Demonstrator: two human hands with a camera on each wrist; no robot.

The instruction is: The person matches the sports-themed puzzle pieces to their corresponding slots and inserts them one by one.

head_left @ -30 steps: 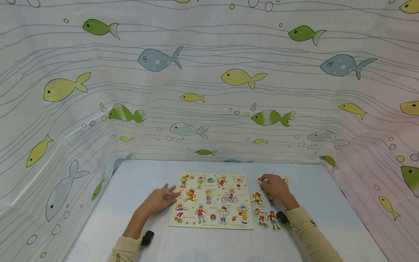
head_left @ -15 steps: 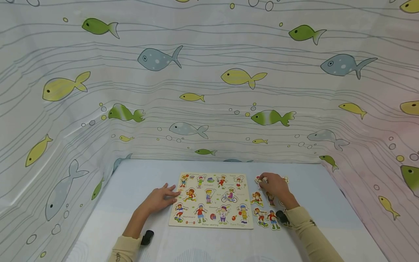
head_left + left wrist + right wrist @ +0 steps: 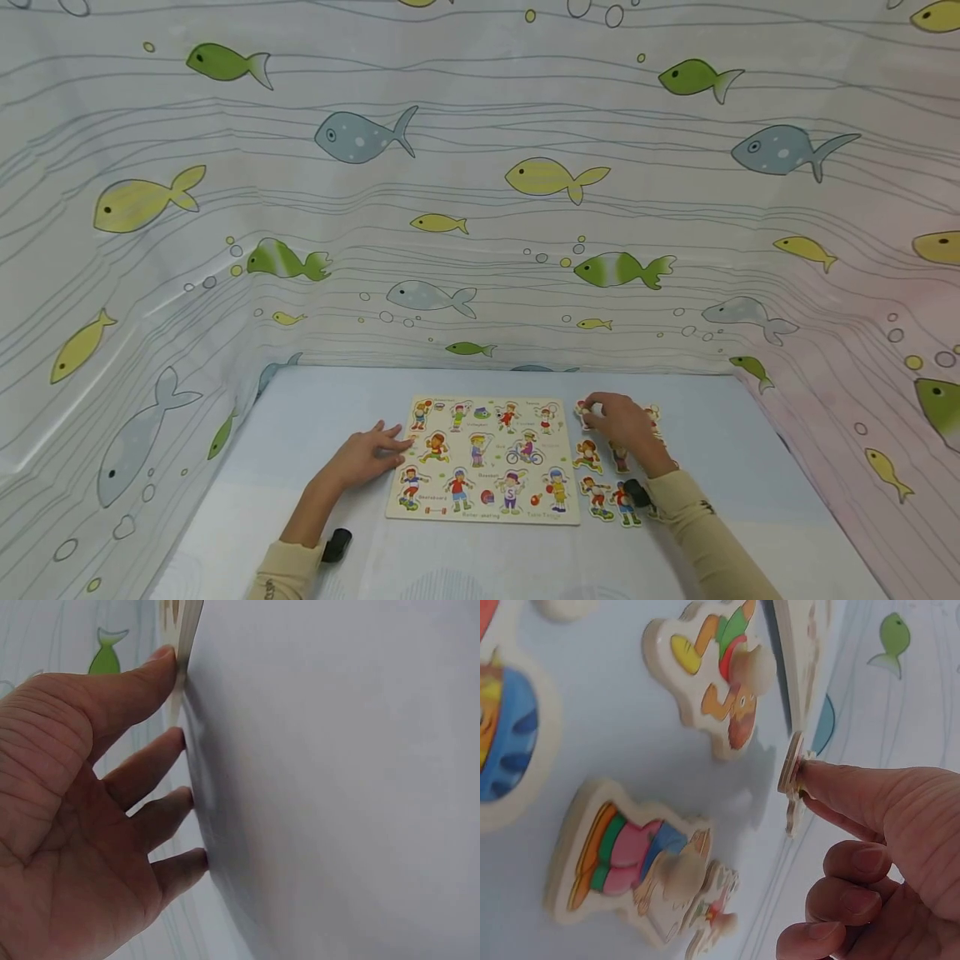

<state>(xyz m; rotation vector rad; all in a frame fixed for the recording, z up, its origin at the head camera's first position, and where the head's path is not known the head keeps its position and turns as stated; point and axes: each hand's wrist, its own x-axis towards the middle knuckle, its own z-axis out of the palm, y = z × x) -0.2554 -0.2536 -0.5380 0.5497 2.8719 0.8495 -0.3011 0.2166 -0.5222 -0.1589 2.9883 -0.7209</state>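
**Figure piece (image 3: pixel 790 772) pinched beside the picture board (image 3: pixel 457 458)**

A small wooden figure piece is pinched between the thumb and forefinger of the right hand (image 3: pixel 628 421), with the other fingers curled beneath. It is held near the board's far right corner; whether the counter (image 3: pixel 450 558) is touched by it cannot be told. The board, printed with sports figures, is laid flat on the counter, and its left edge is touched by the left hand (image 3: pixel 369 457), whose fingers are spread, with nothing gripped.

To the right of the board, loose cutouts are laid out: a runner piece (image 3: pixel 588 456), a skateboarder piece (image 3: pixel 597 498) and a roller-skater piece (image 3: pixel 626 504) among them. Others are partly hidden by the right hand and sleeve (image 3: pixel 686 508). The counter is surrounded by a fish-patterned wall covering (image 3: pixel 480 258).
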